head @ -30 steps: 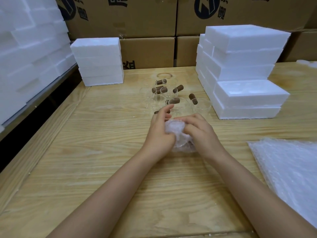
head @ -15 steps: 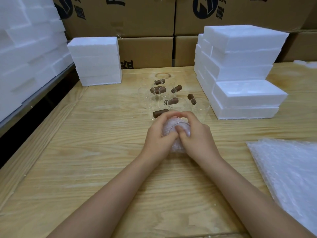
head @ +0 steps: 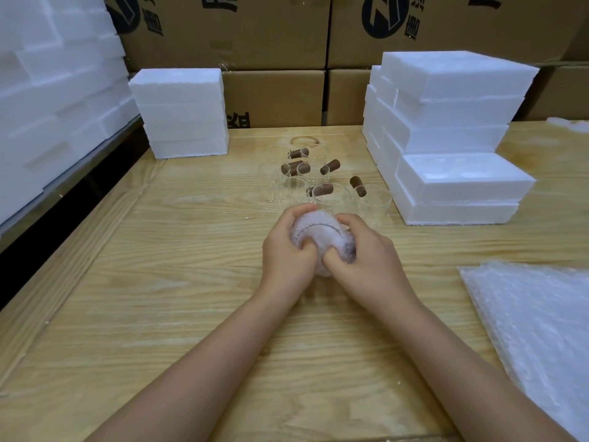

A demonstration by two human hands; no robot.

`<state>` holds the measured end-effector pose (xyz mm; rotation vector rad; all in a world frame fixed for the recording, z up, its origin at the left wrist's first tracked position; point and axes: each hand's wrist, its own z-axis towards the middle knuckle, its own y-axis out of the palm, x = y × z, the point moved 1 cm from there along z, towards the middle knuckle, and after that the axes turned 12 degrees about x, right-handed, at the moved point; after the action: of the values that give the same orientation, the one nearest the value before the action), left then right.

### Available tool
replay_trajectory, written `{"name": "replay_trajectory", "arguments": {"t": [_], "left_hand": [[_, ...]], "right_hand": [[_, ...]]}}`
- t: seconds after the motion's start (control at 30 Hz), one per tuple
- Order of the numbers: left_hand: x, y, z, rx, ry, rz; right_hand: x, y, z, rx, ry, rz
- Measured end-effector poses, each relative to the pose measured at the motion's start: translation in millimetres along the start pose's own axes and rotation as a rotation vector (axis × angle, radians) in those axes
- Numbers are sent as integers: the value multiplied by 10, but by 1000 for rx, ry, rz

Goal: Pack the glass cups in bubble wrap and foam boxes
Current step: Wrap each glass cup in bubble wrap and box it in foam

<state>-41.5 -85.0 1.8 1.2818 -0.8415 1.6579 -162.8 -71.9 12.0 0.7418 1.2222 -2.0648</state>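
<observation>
A glass cup wrapped in bubble wrap [head: 322,231] sits between both hands at the middle of the wooden table [head: 159,298]. My left hand [head: 287,253] grips its left side and my right hand [head: 366,263] grips its right side, thumbs pressing into the wrap. Just behind stand several clear glass cups with brown wooden handles [head: 322,183]. A pile of bubble wrap sheets [head: 538,333] lies at the right. White foam boxes [head: 455,138] are stacked at the back right, and a smaller foam stack [head: 181,113] stands at the back left.
Brown cardboard cartons [head: 274,52] line the back wall. More white foam boxes [head: 54,97] are piled on a shelf along the left. A dark gap [head: 41,237] runs between that shelf and the table's left edge.
Both hands have turned the bundle and closed tighter round it, so the cup's rim now faces me through the wrap. The loose wrap below has been gathered in.
</observation>
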Motion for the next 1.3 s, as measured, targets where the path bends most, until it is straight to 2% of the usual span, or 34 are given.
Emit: {"name": "replay_trajectory", "arguments": {"t": [0.1, 0.23, 0.27, 0.37, 0.5, 0.57, 0.83, 0.97, 1.2, 1.3], "left_hand": [[30, -3, -59, -119, 105, 20], [-27, -85, -44, -503, 272, 65], [-49, -101, -31, -552, 307, 118], [-96, -99, 27, -486, 350, 220], [-132, -162, 114, -358, 216, 198], [-155, -200, 158, -300, 168, 210], [-224, -196, 254, -262, 121, 430], [-203, -153, 270, -216, 212, 586], [-215, -127, 306, -166, 233, 547], [-222, -135, 310, -152, 193, 536]], "right_hand": [[28, -34, 34, 76, 33, 50], [156, -131, 141, 63, 141, 111], [182, -152, 158, 41, 150, 118], [201, -201, 171, 10, 132, 174], [171, -209, 159, 45, 69, 506], [182, -171, 152, 46, 62, 590], [293, 83, 190, 127, 62, 413], [331, 120, 228, 149, 37, 312], [297, 203, 208, 34, -63, 84], [255, 176, 172, 65, -114, 36]]}}
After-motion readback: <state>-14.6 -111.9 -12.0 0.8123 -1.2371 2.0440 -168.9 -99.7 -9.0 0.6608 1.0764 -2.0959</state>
